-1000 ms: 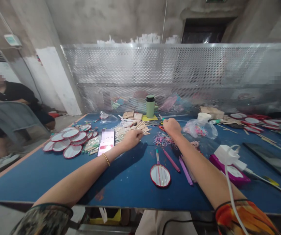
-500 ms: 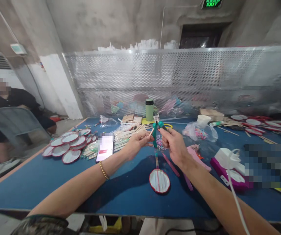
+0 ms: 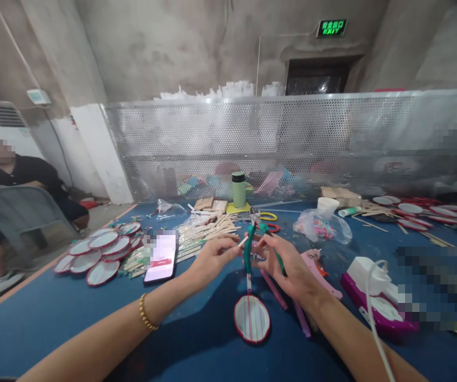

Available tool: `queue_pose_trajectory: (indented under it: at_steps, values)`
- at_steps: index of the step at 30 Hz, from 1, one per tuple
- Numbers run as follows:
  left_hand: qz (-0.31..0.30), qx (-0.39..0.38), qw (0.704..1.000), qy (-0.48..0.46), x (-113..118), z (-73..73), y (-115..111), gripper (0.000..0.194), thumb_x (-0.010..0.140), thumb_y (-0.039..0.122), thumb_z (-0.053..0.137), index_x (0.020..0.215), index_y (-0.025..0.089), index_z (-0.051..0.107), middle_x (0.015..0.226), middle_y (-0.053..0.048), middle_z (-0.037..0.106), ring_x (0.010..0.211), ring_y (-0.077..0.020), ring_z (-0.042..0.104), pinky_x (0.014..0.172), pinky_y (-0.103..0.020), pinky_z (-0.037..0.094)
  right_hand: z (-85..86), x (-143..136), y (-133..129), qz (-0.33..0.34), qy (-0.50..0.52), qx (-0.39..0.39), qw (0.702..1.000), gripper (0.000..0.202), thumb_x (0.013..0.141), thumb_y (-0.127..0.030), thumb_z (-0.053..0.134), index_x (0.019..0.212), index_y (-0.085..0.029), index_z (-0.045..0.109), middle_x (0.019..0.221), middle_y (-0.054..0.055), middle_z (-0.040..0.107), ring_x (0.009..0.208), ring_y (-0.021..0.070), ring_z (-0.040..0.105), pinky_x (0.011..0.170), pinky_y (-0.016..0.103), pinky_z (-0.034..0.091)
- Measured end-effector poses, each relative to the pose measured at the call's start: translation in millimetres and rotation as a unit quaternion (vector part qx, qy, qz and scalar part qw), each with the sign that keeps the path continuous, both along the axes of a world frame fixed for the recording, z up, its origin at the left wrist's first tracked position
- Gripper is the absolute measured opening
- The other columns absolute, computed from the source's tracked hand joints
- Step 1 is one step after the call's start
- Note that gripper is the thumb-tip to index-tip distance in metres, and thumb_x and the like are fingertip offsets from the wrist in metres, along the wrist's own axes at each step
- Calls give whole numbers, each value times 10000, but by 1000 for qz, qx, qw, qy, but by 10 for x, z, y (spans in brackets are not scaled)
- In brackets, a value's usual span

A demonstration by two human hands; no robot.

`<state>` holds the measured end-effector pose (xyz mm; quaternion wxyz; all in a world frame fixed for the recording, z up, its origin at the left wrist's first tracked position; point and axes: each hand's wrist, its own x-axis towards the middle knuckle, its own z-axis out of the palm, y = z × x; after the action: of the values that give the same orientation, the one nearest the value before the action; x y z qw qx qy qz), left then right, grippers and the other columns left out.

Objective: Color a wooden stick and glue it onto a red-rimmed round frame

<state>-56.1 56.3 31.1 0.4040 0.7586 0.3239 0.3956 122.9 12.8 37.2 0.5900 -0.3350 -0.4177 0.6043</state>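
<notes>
My left hand [image 3: 216, 260] is closed, pinching a short pale wooden stick [image 3: 243, 242] between thumb and fingertips. Close beside it, my right hand [image 3: 286, 262] is curled around pliers with teal handles [image 3: 248, 252]. Their handles are spread and their metal jaws [image 3: 254, 216] point away from me; the right fingers partly cover the grip. Below both hands lies a round, red-rimmed pale disc [image 3: 252, 319] with a narrow strip running up towards the pliers. Whether that strip touches the pliers I cannot tell.
Similar discs [image 3: 103, 239] are piled at left, near a phone [image 3: 161, 257] and many wooden sticks [image 3: 212, 229]. A green bottle [image 3: 238, 191] stands behind. A bag of small coloured pieces [image 3: 324, 225] and a purple-and-white device [image 3: 375, 302] with a cable are at right. A person sits at far left.
The view has tilted up slightly. The pliers' handles have spread apart, and my right fingers have loosened from a tighter grip. My left hand still pinches the stick.
</notes>
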Motion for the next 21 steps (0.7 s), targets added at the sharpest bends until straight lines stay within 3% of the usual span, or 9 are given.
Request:
queue_pose_trajectory:
  at_steps: [2, 4, 6, 11, 16, 21]
  values:
    - [61, 62, 995, 40, -57, 23, 75, 275, 857, 365, 557, 711, 152, 653, 922, -74, 645, 949, -183, 593, 848, -311, 460, -6, 40, -10, -13, -7, 1, 1000, 321, 660, -455, 730, 666, -193, 545, 872, 41, 655, 786, 188, 641, 638, 272, 506]
    - [74, 45, 994, 72, -108, 45, 144, 293, 888, 348, 480, 716, 153, 615, 662, -17, 588, 648, -133, 556, 645, -261, 443, -29, 53, -29, -28, -68, 13, 997, 287, 684, -444, 714, 709, -189, 583, 867, 41, 651, 796, 184, 630, 651, 267, 500]
    - [101, 42, 990, 87, -147, 78, 180, 285, 895, 336, 445, 754, 153, 612, 547, 27, 508, 513, -110, 463, 538, -231, 366, -58, 44, -49, -48, -162, 38, 985, 259, 716, -436, 679, 753, -187, 619, 821, 29, 636, 771, 167, 597, 666, 262, 484]
    - [168, 148, 968, 115, -186, 180, 129, 304, 896, 329, 455, 714, 154, 623, 600, 14, 531, 607, -118, 465, 584, -231, 326, -98, 6, -62, -92, -308, 104, 941, 208, 729, -399, 584, 727, -195, 623, 727, -7, 570, 729, 151, 520, 681, 260, 422]
    - [198, 190, 953, 128, -181, 199, 72, 336, 911, 317, 447, 639, 157, 564, 580, 18, 496, 590, -110, 421, 573, -233, 293, -71, -34, -98, -59, -330, 78, 939, 220, 717, -394, 528, 721, -193, 615, 731, 0, 566, 730, 158, 507, 675, 270, 391]
    - [187, 200, 952, 133, -154, 201, 33, 317, 907, 293, 447, 633, 161, 533, 567, 21, 484, 566, -102, 414, 554, -228, 276, -37, -88, -148, -51, -321, 82, 942, 184, 684, -343, 521, 715, -198, 631, 738, 6, 566, 717, 161, 508, 661, 271, 390]
